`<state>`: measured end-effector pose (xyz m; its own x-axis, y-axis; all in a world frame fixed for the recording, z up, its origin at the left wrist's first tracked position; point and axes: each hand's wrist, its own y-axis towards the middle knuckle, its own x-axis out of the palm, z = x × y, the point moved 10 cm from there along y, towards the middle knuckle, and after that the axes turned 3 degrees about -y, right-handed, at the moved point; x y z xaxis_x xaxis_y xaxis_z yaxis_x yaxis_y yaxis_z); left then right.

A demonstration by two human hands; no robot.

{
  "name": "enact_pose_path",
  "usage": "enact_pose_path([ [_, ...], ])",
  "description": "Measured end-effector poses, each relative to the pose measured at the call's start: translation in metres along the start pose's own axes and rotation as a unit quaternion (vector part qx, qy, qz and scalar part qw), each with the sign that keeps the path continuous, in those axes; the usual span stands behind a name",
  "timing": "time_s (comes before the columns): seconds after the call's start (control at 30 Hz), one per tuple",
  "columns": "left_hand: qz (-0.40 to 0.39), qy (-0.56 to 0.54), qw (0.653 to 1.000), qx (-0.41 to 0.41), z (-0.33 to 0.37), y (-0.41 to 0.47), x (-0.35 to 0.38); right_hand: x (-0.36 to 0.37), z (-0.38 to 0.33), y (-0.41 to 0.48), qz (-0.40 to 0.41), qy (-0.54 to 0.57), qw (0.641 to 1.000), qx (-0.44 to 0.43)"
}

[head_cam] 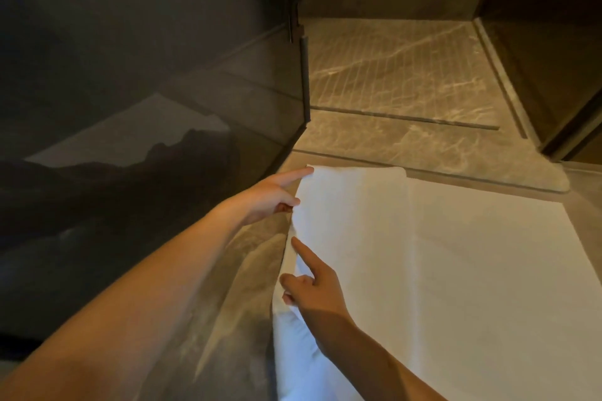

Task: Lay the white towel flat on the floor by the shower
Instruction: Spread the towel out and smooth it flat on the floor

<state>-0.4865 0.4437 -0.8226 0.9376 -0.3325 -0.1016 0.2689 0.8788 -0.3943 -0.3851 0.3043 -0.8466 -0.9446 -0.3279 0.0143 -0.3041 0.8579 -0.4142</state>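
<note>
The white towel (456, 270) lies spread on the marble floor in front of the shower threshold, its far left part folded over in a second layer. My left hand (273, 195) pinches the towel's far left corner, index finger stretched along the edge. My right hand (312, 283) grips the left edge nearer to me, index finger pointing along the fold. The near left part of the towel is slightly lifted and rumpled under my right wrist.
A dark glass shower door (163, 91) stands open on the left, its edge (305, 81) near my left hand. The shower floor (400, 72) with a slot drain lies beyond the threshold (423, 169). Another dark wall (553, 42) rises on the right.
</note>
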Motion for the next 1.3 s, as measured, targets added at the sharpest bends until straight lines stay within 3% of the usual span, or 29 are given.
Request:
enact_pose_path([
  [0.27, 0.052, -0.044, 0.997, -0.037, -0.026, -0.015, -0.044, 0.046, 0.005, 0.018, -0.034, 0.043, 0.998, 0.015],
  [0.4, 0.086, -0.073, 0.993, -0.018, -0.025, -0.018, -0.063, 0.064, -0.001, 0.029, -0.054, 0.054, 0.997, 0.009],
  [0.53, 0.105, -0.048, 0.993, -0.025, -0.038, -0.022, -0.07, 0.075, 0.004, 0.036, -0.052, 0.018, 0.998, 0.003],
  [0.73, 0.131, 0.027, 0.984, -0.12, -0.079, -0.02, -0.075, 0.07, 0.029, 0.04, -0.035, -0.045, 0.998, -0.018],
  [1.0, 0.118, 0.067, 0.982, -0.135, -0.091, -0.016, -0.075, 0.073, 0.05, 0.055, -0.032, -0.065, 0.997, 0.012],
  [1.13, 0.128, 0.068, 0.986, -0.085, -0.078, -0.016, -0.071, 0.068, 0.047, 0.055, -0.027, -0.077, 0.997, 0.006],
  [1.2, 0.184, 0.18, 0.966, -0.017, -0.057, -0.018, -0.071, 0.059, 0.041, 0.052, -0.018, -0.088, 0.996, -0.009],
  [1.3, 0.29, 0.448, 0.844, 0.054, -0.017, -0.024, -0.052, 0.02, 0.022, 0.043, 0.051, -0.116, 0.99, -0.061],
])
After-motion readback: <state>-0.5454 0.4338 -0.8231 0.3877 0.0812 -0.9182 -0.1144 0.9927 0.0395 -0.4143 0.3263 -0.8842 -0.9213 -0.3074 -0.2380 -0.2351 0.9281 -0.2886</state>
